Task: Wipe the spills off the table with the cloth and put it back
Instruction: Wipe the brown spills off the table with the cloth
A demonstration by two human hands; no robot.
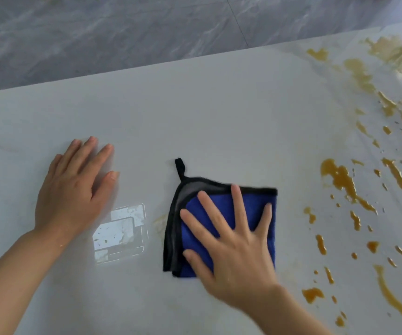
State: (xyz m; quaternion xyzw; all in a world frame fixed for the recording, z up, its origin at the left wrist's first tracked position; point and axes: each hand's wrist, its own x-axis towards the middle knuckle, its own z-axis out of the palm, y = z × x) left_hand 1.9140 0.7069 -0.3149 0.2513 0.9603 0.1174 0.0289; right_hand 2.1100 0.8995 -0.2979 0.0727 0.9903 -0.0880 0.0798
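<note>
A folded blue cloth with black edging and a black hanging loop lies on the pale table. My right hand presses flat on top of it, fingers spread. My left hand rests flat on the bare table to the left, holding nothing. Brown spills cover the right part of the table in streaks and drops, starting a short way right of the cloth. A faint brownish smear shows just left of the cloth.
The table's far edge runs diagonally, with grey marble-look floor beyond it. A bright window reflection shines on the tabletop between my hands.
</note>
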